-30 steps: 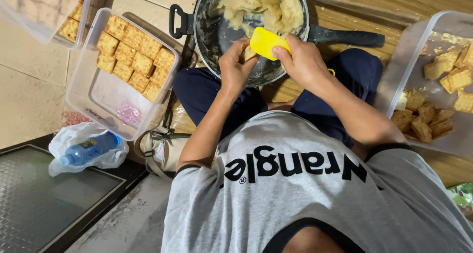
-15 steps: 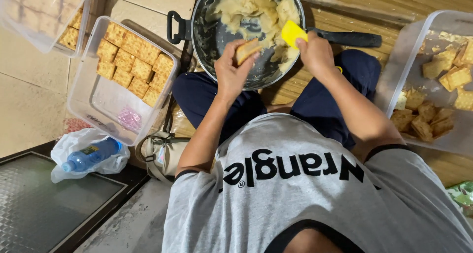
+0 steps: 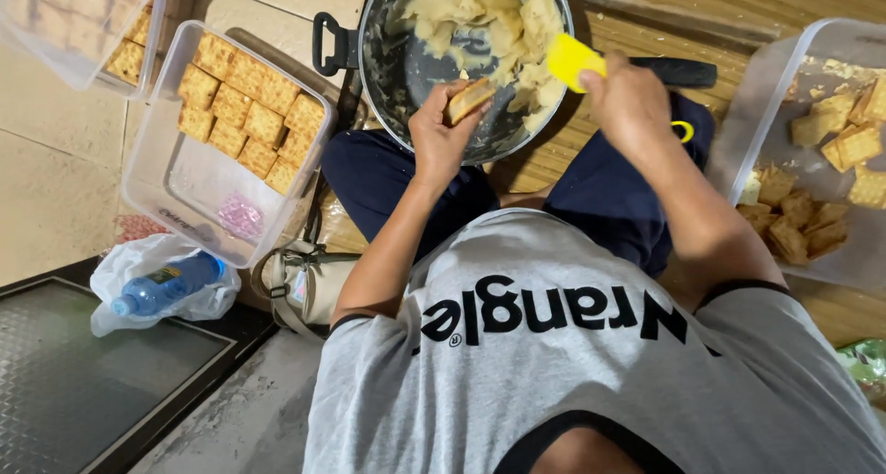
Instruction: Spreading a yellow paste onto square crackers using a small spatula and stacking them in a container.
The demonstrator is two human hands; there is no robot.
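Left hand (image 3: 441,132) grips cracker (image 3: 469,98); right hand (image 3: 629,100) grips yellow scraper (image 3: 572,60) over pan (image 3: 388,68) of dough (image 3: 480,17).

A clear plastic bag (image 3: 157,285) is lying on the floor at lower left, wrapping a blue bottle (image 3: 166,285) with a dark label. A small pink packet (image 3: 240,217) is sitting inside the clear tub (image 3: 157,174).

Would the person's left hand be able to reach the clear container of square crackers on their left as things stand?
Probably yes, though not freely: the left hand is holding a filled cracker over the pan. The open container of square crackers sits just left of the pan, with nothing between.
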